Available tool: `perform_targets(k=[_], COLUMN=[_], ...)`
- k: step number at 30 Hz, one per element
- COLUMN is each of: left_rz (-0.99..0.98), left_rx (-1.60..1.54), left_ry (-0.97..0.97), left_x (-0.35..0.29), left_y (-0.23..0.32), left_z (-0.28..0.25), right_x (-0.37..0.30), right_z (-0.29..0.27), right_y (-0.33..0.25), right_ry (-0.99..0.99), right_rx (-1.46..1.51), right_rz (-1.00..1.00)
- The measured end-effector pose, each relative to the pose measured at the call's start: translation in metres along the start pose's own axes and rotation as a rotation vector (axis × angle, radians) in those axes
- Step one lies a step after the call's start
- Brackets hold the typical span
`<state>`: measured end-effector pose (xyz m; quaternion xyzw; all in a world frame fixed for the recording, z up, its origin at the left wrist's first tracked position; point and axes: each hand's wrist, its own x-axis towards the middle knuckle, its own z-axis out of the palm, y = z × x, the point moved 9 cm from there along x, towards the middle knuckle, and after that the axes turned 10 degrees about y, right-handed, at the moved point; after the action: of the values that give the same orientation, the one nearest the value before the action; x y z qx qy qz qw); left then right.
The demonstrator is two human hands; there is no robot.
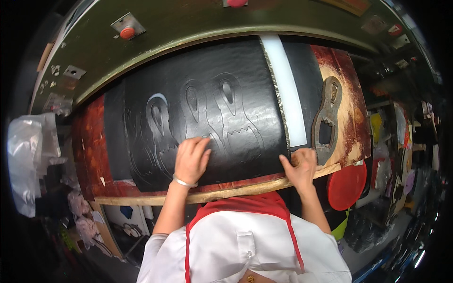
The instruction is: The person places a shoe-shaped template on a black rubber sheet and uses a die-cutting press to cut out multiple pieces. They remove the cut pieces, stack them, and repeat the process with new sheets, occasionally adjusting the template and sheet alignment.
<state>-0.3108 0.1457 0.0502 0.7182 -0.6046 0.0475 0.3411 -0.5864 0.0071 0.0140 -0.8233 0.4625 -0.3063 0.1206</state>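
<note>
A black sheet (245, 61) with a leather-like sheen lies across the worktable, marked with several long outlines that have teardrop cutouts and jagged lower lines. My left hand (189, 160), with a bangle at the wrist, rests over the lower part of these outlines. Its fingers are bent and the thumb stands apart. At the sheet's lower right corner is my right hand (302, 166). Its thumb reaches to the sheet's edge, away from the curled fingers, near the bottom of a white strip (289, 94). Right of it lies a brown cutting die (330, 108) of similar long shape.
A green machine beam (188, 23) with a red button (127, 33) spans the far side. The table has a wooden front edge (236, 189). A red round stool seat (347, 186) stands at the right, and clear plastic bags (33, 160) hang at the left.
</note>
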Motion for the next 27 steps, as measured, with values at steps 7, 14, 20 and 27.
perform_targets(k=[7,14,20,27], left_rz=[0.219,0.434,0.406,0.103], left_rx=[-0.173,-0.371,-0.646,-0.751], left_ry=[-0.261,-0.51,-0.401,-0.381], left_x=[0.024,0.019,0.027,0.025], left_y=[0.049,0.075,0.063,0.048], left_z=[0.02,0.061,0.059,0.084], right_x=[-0.084,-0.098,-0.07,-0.068], right_z=[0.049,0.084,0.076,0.094], right_y=[-0.003,-0.068,-0.113,-0.108], right_ry=[-0.355,-0.377,-0.368,0.077], right_rx=[1.594,2.021,2.163,1.934], right_rz=[1.097,1.156,1.134,1.194])
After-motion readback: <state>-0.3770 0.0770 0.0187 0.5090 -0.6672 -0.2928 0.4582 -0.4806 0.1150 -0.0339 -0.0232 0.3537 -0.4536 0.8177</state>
